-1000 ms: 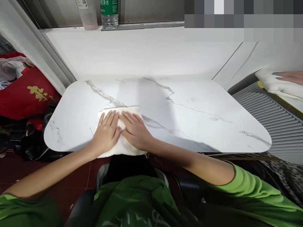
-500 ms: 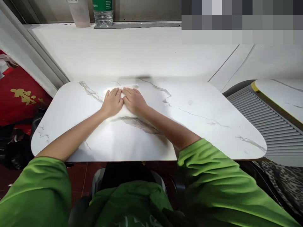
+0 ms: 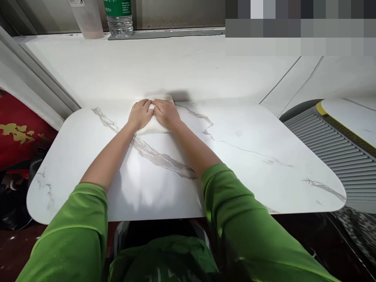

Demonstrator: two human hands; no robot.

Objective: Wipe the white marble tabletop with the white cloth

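A white cloth (image 3: 154, 126) lies folded on the white marble-patterned table (image 3: 249, 176), at the table's far edge. Its far side reaches up against the wall. My left hand (image 3: 140, 114) rests on the cloth's left part with its fingers stretched forward. Beside it, my right hand (image 3: 167, 114) presses flat on the right part, fingers also extended. The thumbs nearly meet in the middle. Both arms are stretched out across the table, and some of the cloth is hidden under the palms.
A white wall (image 3: 176, 70) borders the table's far side. Above it, a ledge carries a green-labelled water bottle (image 3: 120, 23) and a translucent cup (image 3: 88, 21). On the left is a red bag (image 3: 17, 133); at the right, a grey ribbed panel (image 3: 331, 145) stands by another table (image 3: 352, 117).
Both hands have pushed the cloth away from me, from the table's far part to its edge at the wall. The camera view has shifted slightly.
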